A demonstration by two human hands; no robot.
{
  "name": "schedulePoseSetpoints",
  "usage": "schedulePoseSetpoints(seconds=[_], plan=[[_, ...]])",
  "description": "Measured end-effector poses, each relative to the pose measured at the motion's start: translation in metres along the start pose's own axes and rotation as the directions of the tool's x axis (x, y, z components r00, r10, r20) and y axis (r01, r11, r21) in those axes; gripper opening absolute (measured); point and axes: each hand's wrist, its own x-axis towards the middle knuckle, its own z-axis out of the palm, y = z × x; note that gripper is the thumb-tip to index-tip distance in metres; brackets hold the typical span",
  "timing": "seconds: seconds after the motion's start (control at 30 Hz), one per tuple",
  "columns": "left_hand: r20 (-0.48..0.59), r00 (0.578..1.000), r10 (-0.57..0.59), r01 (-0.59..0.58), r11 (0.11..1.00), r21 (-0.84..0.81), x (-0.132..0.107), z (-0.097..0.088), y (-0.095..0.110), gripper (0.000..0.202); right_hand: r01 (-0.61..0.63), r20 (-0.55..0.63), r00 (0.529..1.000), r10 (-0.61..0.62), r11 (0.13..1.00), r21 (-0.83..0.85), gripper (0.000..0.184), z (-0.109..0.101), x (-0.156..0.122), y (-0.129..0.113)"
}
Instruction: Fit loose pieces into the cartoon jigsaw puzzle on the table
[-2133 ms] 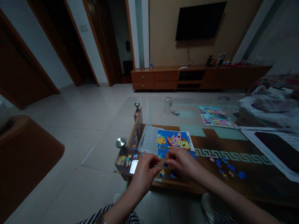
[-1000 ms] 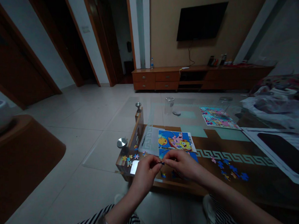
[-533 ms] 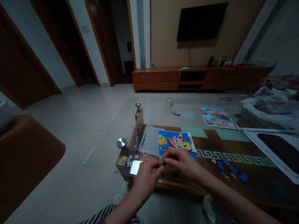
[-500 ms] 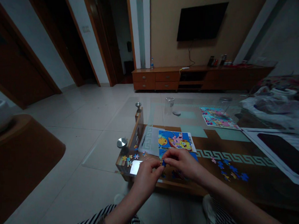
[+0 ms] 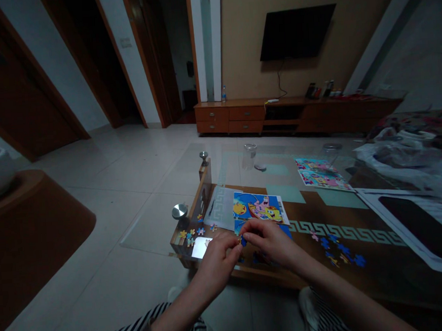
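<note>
Small blue and yellow jigsaw pieces [image 5: 242, 241] are pinched between my two hands above the near edge of the glass table. My left hand [image 5: 221, 254] closes its thumb and fingers on them from the left. From the right, my right hand [image 5: 266, 238] grips with its fingertips; the fingers hide most of the pieces. Just beyond lies a cartoon puzzle picture [image 5: 260, 208], its lower part covered by my right hand. Loose jigsaw pieces [image 5: 190, 235] are scattered left of my left hand. More blue pieces [image 5: 343, 249] lie right of my right forearm.
On the glass table stand a clear glass [image 5: 249, 156] and a second jar [image 5: 331, 154]. A colourful picture sheet [image 5: 321, 174], a dark phone [image 5: 422, 219] on papers and a plastic bag [image 5: 398, 158] are to the right. Metal knobs [image 5: 179, 211] rise at the left.
Both hands stay almost in place, with the fingertips shifting slightly around the pieces. The whole view has drifted a little.
</note>
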Motion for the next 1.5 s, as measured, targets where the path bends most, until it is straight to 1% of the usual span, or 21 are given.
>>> schedulePoseSetpoints(seconds=[0.17,0.3,0.4,0.47,0.53,0.57,0.63,0.7,0.77,0.8,0.87,0.93,1.0,1.1,1.2,1.37,1.5], plan=[[-0.072,0.994,-0.082,0.077,0.994,-0.079,0.002,0.000,-0.004,0.013,-0.004,0.012,1.000,0.004,1.000,0.013,0.013,0.004,0.001,0.001],[-0.085,0.984,-0.154,0.133,0.969,-0.208,0.005,0.001,-0.010,0.011,-0.002,0.026,1.000,0.002,0.999,0.033,0.011,0.008,0.001,0.002],[-0.083,0.983,-0.165,0.139,0.957,-0.255,0.005,0.002,-0.013,0.011,-0.010,0.040,0.999,0.009,0.999,0.043,0.011,0.011,0.002,0.002],[-0.087,0.983,-0.160,0.145,0.977,-0.159,0.007,0.000,-0.015,0.009,-0.021,0.043,0.999,0.019,0.999,0.043,0.011,0.011,0.001,0.002],[-0.119,0.980,-0.159,0.161,0.987,0.011,0.010,-0.009,-0.018,0.007,-0.027,0.029,0.999,0.026,0.999,0.037,0.012,0.011,0.001,0.001],[-0.147,0.976,-0.161,0.176,0.979,0.099,0.013,-0.017,-0.021,0.007,-0.030,0.018,0.999,0.029,0.999,0.030,0.012,0.010,0.001,0.000],[-0.222,0.960,-0.170,0.216,0.955,0.203,0.020,-0.039,-0.030,0.011,-0.037,-0.001,0.999,0.037,0.999,0.009,0.012,0.009,0.000,0.000],[-0.300,0.935,-0.189,0.283,0.906,0.313,0.027,-0.063,-0.043,0.015,-0.042,-0.006,0.999,0.042,0.999,-0.015,0.012,0.007,0.000,-0.001],[-0.354,0.910,-0.214,0.355,0.843,0.403,0.032,-0.083,-0.055,0.017,-0.046,-0.002,0.999,0.046,0.998,-0.031,0.012,0.006,-0.001,0.000],[-0.370,0.901,-0.227,0.386,0.811,0.440,0.034,-0.090,-0.061,0.017,-0.047,0.000,0.999,0.047,0.998,-0.035,0.012,0.006,-0.001,0.000],[-0.387,0.888,-0.246,0.427,0.753,0.501,0.036,-0.097,-0.068,0.017,-0.047,0.003,0.999,0.048,0.998,-0.037,0.012,0.005,-0.001,0.001],[-0.395,0.886,-0.241,0.438,0.713,0.548,0.038,-0.095,-0.070,0.014,-0.045,0.000,0.999,0.045,0.998,-0.032,0.012,0.005,-0.001,0.002],[-0.387,0.899,-0.206,0.413,0.697,0.587,0.041,-0.088,-0.069,0.013,-0.056,-0.009,0.998,0.056,0.998,-0.022,0.011,0.003,0.000,0.003],[-0.338,0.930,-0.147,0.339,0.702,0.627,0.044,-0.074,-0.067,0.017,-0.081,-0.027,0.996,0.081,0.997,-0.012,0.010,0.000,-0.001,0.004],[-0.303,0.945,-0.124,0.298,0.708,0.640,0.048,-0.066,-0.068,0.014,-0.072,-0.035,0.997,0.071,0.997,-0.023,0.009,-0.003,-0.001,0.005],[-0.289,0.951,-0.111,0.274,0.734,0.622,0.050,-0.065,-0.073,0.008,-0.057,-0.036,0.998,0.056,0.998,-0.013,0.010,-0.004,-0.002,0.004],[-0.309,0.946,-0.093,0.266,0.767,0.584,0.051,-0.066,-0.074,0.009,-0.072,-0.044,0.996,0.072,0.997,-0.008,0.011,-0.005,-0.003,0.001]])
